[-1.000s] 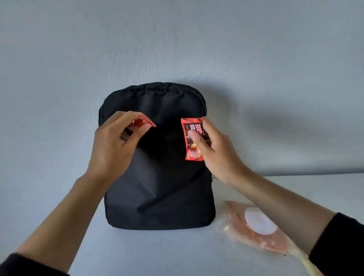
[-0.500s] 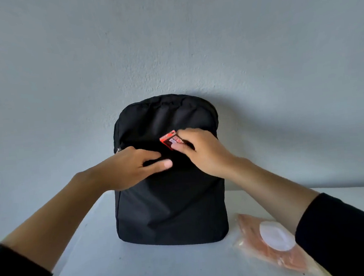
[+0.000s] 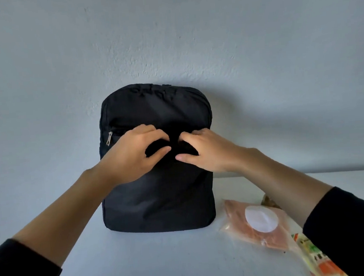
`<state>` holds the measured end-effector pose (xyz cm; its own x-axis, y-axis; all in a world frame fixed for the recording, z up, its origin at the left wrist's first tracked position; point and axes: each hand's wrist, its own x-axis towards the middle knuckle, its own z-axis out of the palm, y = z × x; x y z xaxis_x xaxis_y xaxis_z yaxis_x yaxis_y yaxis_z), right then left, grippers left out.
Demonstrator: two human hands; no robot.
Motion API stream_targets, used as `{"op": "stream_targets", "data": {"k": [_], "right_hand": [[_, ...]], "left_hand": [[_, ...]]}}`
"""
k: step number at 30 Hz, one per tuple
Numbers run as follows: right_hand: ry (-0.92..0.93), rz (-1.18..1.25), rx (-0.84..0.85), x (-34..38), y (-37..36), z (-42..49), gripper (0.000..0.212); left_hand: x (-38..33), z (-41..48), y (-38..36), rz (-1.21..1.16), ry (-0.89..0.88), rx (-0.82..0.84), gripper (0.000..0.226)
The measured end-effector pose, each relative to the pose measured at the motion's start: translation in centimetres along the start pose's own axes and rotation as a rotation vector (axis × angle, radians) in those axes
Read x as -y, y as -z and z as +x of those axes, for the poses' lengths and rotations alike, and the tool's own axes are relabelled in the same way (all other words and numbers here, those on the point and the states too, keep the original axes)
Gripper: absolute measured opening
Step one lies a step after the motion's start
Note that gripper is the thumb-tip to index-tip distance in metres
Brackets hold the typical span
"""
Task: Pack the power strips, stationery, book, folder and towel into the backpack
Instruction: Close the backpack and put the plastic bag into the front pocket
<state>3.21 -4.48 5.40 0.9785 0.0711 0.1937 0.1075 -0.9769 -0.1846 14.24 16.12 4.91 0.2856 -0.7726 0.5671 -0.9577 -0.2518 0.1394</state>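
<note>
A black backpack [image 3: 160,200] stands upright on the white table [image 3: 143,263], leaning against the wall. Its front pocket is unzipped, and the silver zipper pull [image 3: 110,138] hangs at the pocket's left end. My left hand [image 3: 132,154] and my right hand [image 3: 210,150] meet at the middle of the pocket opening. Each has its fingers curled over the pocket's fabric edge with the thumb below it. The fingertips are hidden in the dark fabric. No red packet shows.
A clear plastic bag [image 3: 255,225] holding something orange, with a round white label, lies on the table right of the backpack. A long packet [image 3: 317,262] with orange and green print lies at the lower right. A small brown item [image 3: 270,202] peeks out behind the bag.
Both hands held red packets a second ago and brought them to the front pocket. The packets are now out of sight and both hands are at the pocket opening.
</note>
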Motion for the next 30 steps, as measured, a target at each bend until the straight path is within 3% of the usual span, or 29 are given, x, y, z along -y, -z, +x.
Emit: {"op": "stream_targets", "data": {"k": [3,6,14,17,22,26,30], "right_hand": [[0.093,0.27,-0.261,-0.2,0.7,-2.1,0.028],[0.008,0.459,-0.429,-2.6,1.5,-5.6,0.014],[-0.344,0.678,-0.577,-9.6,-0.3,-16.4,0.008],[-0.477,0.601,-0.472,-12.3,-2.4,-21.3,0.013],[-0.559,0.301,0.051,-16.3,-6.1,-27.0,0.008],[-0.53,0.21,0.277,-18.2,-8.1,-29.0,0.065],[-0.442,0.158,0.287,-19.1,-9.2,-29.4,0.074]], "left_hand": [[-2.4,0.6,-1.4,-0.072,-0.086,-0.154,0.015],[-5.6,1.5,-3.2,-0.172,-0.101,-0.21,0.008],[-14.8,3.7,-11.3,-0.515,0.04,0.067,0.003],[-17.2,4.5,-15.6,-0.534,0.187,0.156,0.003],[-20.3,6.8,-22.5,-0.485,0.289,0.29,0.021],[-22.3,8.1,-27.2,-0.339,0.364,0.514,0.047],[-23.4,8.0,-29.7,-0.055,0.356,0.676,0.062]]}}
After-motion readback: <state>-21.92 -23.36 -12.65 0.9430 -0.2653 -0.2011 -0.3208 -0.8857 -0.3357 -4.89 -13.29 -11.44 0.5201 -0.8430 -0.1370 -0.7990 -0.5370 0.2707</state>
